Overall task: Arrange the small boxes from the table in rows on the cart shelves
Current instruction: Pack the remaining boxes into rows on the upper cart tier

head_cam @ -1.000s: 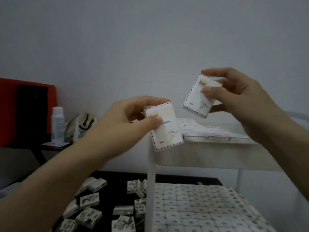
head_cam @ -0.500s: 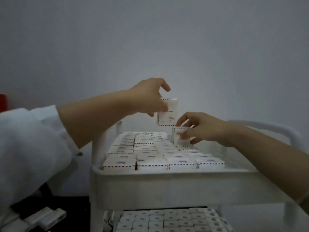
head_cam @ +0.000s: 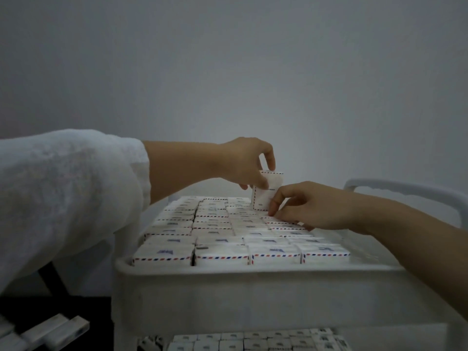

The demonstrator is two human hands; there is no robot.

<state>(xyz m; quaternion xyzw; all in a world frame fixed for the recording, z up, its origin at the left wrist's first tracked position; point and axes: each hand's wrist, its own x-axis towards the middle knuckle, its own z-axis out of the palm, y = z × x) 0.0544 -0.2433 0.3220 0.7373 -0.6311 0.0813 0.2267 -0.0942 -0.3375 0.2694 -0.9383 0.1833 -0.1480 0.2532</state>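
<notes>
Rows of small white boxes (head_cam: pixel 220 240) with red-and-blue striped edges fill the cart's top shelf (head_cam: pixel 253 271). At the far right of those rows my left hand (head_cam: pixel 247 163) grips one such box (head_cam: pixel 271 192) from above and holds it upright, its bottom edge at the level of the box tops. My right hand (head_cam: pixel 311 207) lies just right of it with curled fingers, the fingertips touching the row tops at the upright box's base. Whether it holds a box underneath is hidden. More boxes (head_cam: pixel 253 342) lie in rows on the lower shelf.
The cart's white handle (head_cam: pixel 405 190) arches behind my right wrist. Low at the left is a black table (head_cam: pixel 63 307) with a few loose boxes (head_cam: pixel 50 333) on it. My white sleeve (head_cam: pixel 63 198) covers the left side. A plain wall stands behind.
Both hands have come from in front of the cart to the far right of the top shelf. The right hand's box has gone down out of sight, and the left hand's box has lowered.
</notes>
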